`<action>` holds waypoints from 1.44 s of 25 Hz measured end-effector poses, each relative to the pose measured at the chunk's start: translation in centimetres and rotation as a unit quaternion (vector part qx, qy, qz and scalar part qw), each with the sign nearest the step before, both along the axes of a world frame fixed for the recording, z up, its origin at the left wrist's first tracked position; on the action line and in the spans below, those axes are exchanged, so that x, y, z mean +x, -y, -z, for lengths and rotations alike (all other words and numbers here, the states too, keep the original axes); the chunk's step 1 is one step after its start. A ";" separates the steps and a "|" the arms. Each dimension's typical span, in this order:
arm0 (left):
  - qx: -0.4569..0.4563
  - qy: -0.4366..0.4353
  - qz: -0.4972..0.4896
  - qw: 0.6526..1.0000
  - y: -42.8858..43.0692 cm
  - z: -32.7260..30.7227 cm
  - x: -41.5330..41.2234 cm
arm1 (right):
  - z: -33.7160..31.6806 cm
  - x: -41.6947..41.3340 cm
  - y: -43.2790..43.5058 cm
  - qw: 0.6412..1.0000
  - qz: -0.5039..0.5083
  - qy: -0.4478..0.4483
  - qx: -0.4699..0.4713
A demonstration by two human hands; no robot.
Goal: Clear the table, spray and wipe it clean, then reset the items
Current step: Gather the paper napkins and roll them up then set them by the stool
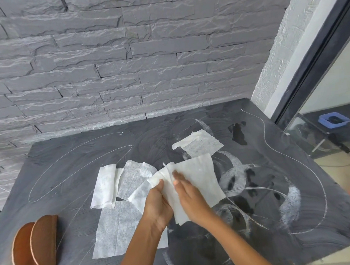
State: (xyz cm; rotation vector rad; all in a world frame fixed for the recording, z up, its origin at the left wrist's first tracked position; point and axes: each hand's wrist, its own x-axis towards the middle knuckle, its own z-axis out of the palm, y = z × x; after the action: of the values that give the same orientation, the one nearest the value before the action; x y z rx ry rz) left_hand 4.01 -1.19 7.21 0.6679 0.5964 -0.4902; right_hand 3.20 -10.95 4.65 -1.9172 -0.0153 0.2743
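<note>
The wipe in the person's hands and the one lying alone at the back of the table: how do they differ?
The held wipe is gripped by the left hand and right hand, bunched at one end and opaque white. The far wipe lies flat and untouched on the table, looking thinner and see-through. Both are white sheets.

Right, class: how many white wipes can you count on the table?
5: held wipe, far wipe beyond it, folded wipe on the left, middle wipe beside it, near wipe. Overlaps may hide others.
</note>
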 end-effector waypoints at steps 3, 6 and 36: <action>-0.033 0.006 0.025 0.999 -0.4 -0.4 0.5 | 0.8 0.0 -1.2 0.990 -0.059 0.048 -0.120; 0.023 0.020 0.022 0.999 -0.6 0.3 1.1 | 1.4 1.2 -0.5 0.987 -0.104 0.061 -0.107; 0.082 -0.030 -0.041 0.995 -2.5 1.7 2.1 | -4.1 9.0 13.6 0.946 0.323 -0.033 -0.001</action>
State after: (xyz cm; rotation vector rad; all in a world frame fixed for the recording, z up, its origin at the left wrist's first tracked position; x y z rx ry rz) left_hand 6.11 1.35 5.46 0.7830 0.7234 -0.3886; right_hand 12.21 -24.50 8.71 -1.8051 0.6469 -0.1063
